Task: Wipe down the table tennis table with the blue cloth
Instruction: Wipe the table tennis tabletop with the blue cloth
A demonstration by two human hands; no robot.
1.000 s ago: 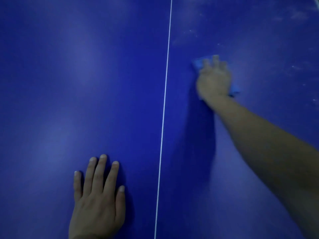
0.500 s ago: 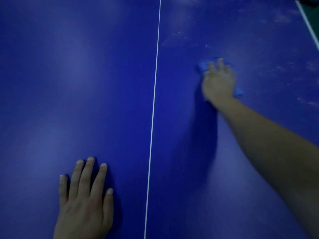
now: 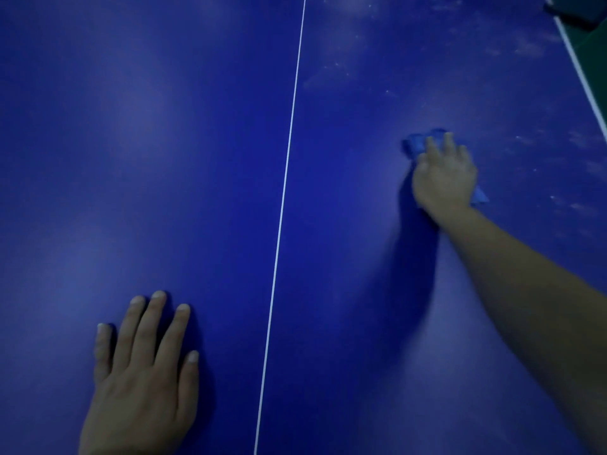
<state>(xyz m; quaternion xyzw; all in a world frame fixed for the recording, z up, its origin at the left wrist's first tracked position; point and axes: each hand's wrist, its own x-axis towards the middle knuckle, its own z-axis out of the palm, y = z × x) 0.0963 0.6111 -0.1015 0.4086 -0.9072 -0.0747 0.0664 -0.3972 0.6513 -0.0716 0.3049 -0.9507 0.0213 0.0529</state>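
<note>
The right hand (image 3: 443, 177) lies on top of the blue cloth (image 3: 418, 144), fingers fairly straight and pressing it flat against the desk (image 3: 164, 159); the cloth peeks out past the fingertips and again at the right side of the wrist. The left hand (image 3: 141, 372) rests palm down on the near left of the desk, fingers spread and straight, holding nothing, apparently as a brace for the reach.

The cloth sits on the right half of the desk, right of the white centre line (image 3: 285, 172) and well short of the white edge line (image 3: 581, 70) at the far right. To wipe well from here, the right hand probably wants even downward pressure through the whole palm, with overlapping strokes carried towards the pale dusty specks and smears (image 3: 525, 47) that show to the right and far side of the cloth, so none are skipped.

The desk is a deep blue table tennis top with soft sheen patches on its left half. Past the far right edge shows a strip of green floor (image 3: 594, 44) and a dark shape (image 3: 574, 11) that cannot be identified. The room is dim.
</note>
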